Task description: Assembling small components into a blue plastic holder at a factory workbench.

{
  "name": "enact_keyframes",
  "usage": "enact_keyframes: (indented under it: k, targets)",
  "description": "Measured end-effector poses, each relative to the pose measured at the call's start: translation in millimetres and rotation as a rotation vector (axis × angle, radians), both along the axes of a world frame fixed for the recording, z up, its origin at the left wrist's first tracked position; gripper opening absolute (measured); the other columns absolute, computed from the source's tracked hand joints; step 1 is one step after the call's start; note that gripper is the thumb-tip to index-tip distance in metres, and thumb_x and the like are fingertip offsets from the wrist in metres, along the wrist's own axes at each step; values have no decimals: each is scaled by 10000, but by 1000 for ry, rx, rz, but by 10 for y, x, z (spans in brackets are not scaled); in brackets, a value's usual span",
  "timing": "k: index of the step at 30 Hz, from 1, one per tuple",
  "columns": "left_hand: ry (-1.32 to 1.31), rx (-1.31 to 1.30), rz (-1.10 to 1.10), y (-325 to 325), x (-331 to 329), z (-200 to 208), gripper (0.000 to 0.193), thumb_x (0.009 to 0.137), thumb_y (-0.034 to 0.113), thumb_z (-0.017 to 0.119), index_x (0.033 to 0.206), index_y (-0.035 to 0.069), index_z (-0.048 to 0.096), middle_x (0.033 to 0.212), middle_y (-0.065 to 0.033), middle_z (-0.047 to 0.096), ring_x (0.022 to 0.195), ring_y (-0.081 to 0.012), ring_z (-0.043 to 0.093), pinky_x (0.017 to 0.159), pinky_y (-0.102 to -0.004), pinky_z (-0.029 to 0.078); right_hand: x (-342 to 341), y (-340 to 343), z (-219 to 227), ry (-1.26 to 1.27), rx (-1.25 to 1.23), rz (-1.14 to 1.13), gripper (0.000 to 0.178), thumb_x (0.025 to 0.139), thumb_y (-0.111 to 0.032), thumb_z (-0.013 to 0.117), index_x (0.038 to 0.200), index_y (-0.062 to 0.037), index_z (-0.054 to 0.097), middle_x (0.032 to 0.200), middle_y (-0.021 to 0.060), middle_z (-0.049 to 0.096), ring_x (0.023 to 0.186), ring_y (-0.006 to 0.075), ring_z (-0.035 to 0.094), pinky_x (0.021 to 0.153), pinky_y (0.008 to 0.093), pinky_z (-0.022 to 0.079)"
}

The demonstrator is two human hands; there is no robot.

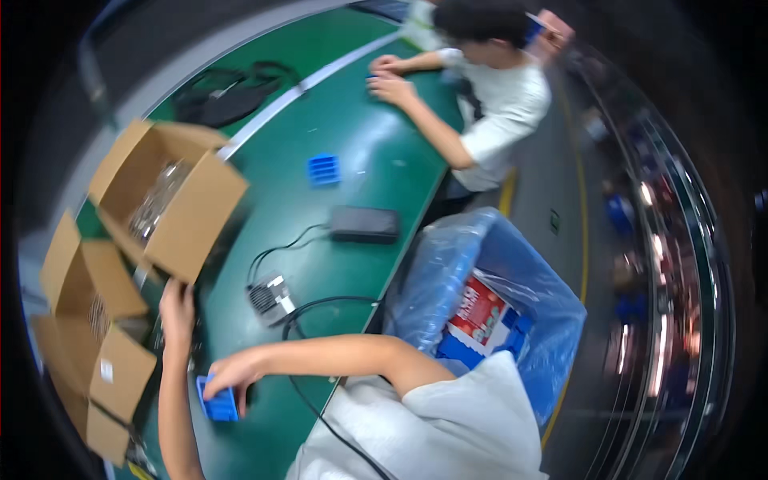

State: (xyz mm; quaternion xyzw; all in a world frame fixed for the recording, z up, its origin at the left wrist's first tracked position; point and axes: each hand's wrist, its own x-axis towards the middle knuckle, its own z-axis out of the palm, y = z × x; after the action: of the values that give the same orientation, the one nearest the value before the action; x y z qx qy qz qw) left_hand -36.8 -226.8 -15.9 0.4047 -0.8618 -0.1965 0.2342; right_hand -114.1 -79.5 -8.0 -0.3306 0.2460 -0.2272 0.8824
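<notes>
My right hand (pixel 230 374) is closed on a small blue plastic tray (pixel 218 406) with dividers, at the near left of the green table (pixel 280 424). My left hand (pixel 177 314) reaches forward beside it, close to the lower edge of an open cardboard box (pixel 196 220). Its fingers are blurred and partly in shadow, so I cannot tell whether they hold anything. Clear, shiny small parts (pixel 160 200) lie inside that box. Another blue divided tray (pixel 324 170) sits farther off on the table.
A second open carton (pixel 92 312) stands at left. A black power adapter (pixel 364 225) and a grey device (pixel 272 300) with cables lie mid-table. At right is a bin lined with blue plastic (pixel 552 296). Across the table a co-worker (pixel 508 112) handles something small; a black bag (pixel 228 96) lies beyond.
</notes>
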Motion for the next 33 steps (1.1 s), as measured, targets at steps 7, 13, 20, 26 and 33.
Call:
enact_keyframes:
  k: [7,13,20,26,33]
  targets:
    - [132,174,139,139,-184,179,269,906,243,524,1002,-2,580,871,-227,617,814,-311,613,752,-392,479,-206,-4,54,-129,-28,126,386,896,-284,602,1085,52,589,941,198,670,798,314,684,712,448,571]
    - [646,767,147,235,162,296,205,945,156,543,1091,15,569,871,-31,615,671,-61,525,571,-201,456,-278,-34,133,-315,64,145,424,934,-348,549,1186,-10,501,1075,244,620,948,369,647,815,458,544]
    - [1112,938,97,953,724,677,228,940,146,555,1126,14,565,1041,-91,613,819,-120,566,678,-238,483,-287,-166,281,-202,37,-456,568,946,-598,292,734,-109,488,507,75,463,346,244,453,339,337,350]
    - [1141,822,98,1076,702,847,260,957,207,540,1138,21,552,1014,-81,605,814,-120,569,680,-243,470,-241,-165,153,45,36,-629,516,923,-597,367,799,-113,498,567,54,497,381,228,487,346,326,377]
    - [887,233,109,-116,48,1664,288,951,147,484,1179,2,584,819,-33,623,673,-87,566,583,-231,467,-253,-124,24,-37,123,-556,597,868,-635,454,1079,-85,549,820,73,613,680,193,593,457,303,444]
